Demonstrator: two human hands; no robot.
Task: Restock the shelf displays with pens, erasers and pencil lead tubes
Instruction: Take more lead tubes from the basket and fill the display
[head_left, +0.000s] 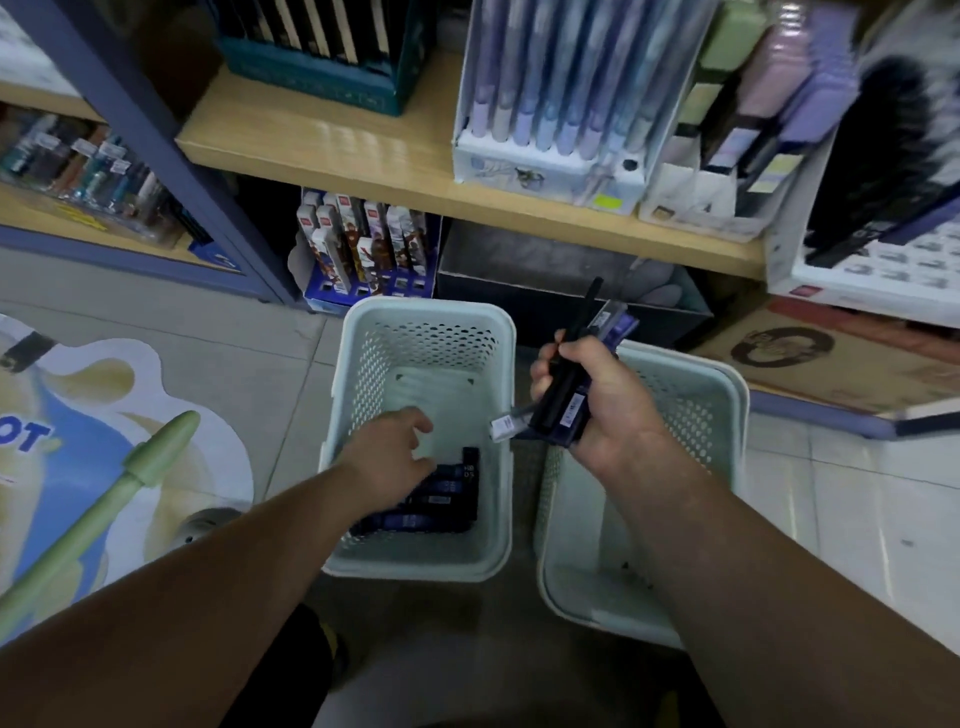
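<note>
Clearly our left hand (395, 457), fingers loosely spread and empty, was nearer, hovering directly over the dark lead tubes (436, 501) lying crosswise on the basket (358, 364) floor, while our right hand (582, 400), up and aside, clutched a bundle of tubes (566, 395).

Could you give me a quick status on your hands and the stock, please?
Left hand open, reaching into left basket over dark lead tubes. Right hand gripping a bundle of tubes above right basket. Nothing blocking.
</note>
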